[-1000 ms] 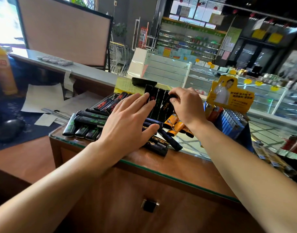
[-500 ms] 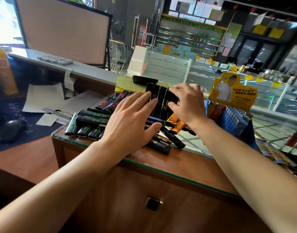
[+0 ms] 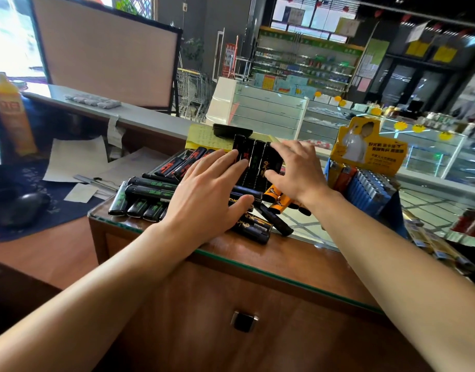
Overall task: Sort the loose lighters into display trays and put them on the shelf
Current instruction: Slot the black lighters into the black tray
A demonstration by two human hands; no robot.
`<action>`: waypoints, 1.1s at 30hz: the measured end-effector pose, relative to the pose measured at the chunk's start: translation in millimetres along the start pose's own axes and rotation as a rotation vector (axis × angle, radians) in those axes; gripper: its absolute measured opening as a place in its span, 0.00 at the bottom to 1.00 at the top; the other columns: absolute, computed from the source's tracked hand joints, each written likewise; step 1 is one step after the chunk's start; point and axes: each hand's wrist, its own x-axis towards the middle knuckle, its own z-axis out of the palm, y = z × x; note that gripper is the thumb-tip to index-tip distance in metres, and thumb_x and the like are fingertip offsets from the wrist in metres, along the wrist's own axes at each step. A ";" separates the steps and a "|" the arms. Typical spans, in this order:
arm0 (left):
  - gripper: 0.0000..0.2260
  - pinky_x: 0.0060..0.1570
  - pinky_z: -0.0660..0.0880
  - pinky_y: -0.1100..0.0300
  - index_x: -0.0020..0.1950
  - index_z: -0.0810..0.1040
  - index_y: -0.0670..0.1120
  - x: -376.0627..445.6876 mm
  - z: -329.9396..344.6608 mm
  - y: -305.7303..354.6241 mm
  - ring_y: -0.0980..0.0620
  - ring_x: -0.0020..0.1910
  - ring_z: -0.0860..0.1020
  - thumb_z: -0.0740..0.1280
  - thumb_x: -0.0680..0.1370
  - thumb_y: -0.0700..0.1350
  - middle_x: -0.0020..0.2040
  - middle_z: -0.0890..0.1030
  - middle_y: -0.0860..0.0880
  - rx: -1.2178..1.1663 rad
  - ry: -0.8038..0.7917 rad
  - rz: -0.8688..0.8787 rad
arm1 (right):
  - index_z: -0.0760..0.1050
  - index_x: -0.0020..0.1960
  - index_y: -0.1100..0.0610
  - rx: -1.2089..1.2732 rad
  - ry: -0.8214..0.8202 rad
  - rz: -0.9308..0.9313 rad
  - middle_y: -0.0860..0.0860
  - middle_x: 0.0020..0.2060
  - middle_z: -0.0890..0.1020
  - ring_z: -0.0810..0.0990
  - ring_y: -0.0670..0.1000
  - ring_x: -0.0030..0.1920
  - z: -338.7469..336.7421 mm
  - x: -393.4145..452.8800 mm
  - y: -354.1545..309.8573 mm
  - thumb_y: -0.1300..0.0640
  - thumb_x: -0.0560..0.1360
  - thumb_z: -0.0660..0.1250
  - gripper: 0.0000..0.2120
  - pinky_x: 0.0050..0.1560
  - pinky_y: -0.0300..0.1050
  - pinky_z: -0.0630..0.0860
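Note:
Many loose black lighters lie piled on the glass-topped counter (image 3: pixel 306 226): green-printed ones (image 3: pixel 142 196) at the left, red-printed ones (image 3: pixel 181 163) behind, gold-printed ones (image 3: pixel 254 226) at the front, and orange lighters (image 3: pixel 276 197) to the right. A short row of black lighters (image 3: pixel 254 162) stands upright in the middle. My left hand (image 3: pixel 207 196) lies flat over the pile, its straight fingertips against the row's left side. My right hand (image 3: pixel 295 170) grips the row's right end, fingers over the top and thumb in front.
A display tray (image 3: pixel 370 190) of blue lighters with a yellow header card (image 3: pixel 373 153) stands at the right. A yellow notepad (image 3: pixel 207 138) lies behind the pile. To the left are papers (image 3: pixel 75 159), a mouse (image 3: pixel 21 210) and an orange bottle (image 3: pixel 12 114).
My right hand has slid from the top of the upright row to its right end, thumb now in front. My left hand's fingers have moved forward against the row.

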 end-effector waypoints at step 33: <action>0.37 0.74 0.56 0.46 0.74 0.70 0.50 -57.7 -9.8 85.6 0.45 0.75 0.62 0.43 0.76 0.69 0.76 0.67 0.48 0.165 -0.337 0.089 | 0.71 0.71 0.51 0.213 0.019 -0.058 0.49 0.69 0.72 0.65 0.50 0.70 -56.3 -149.0 -1.9 0.44 0.74 0.62 0.27 0.68 0.39 0.57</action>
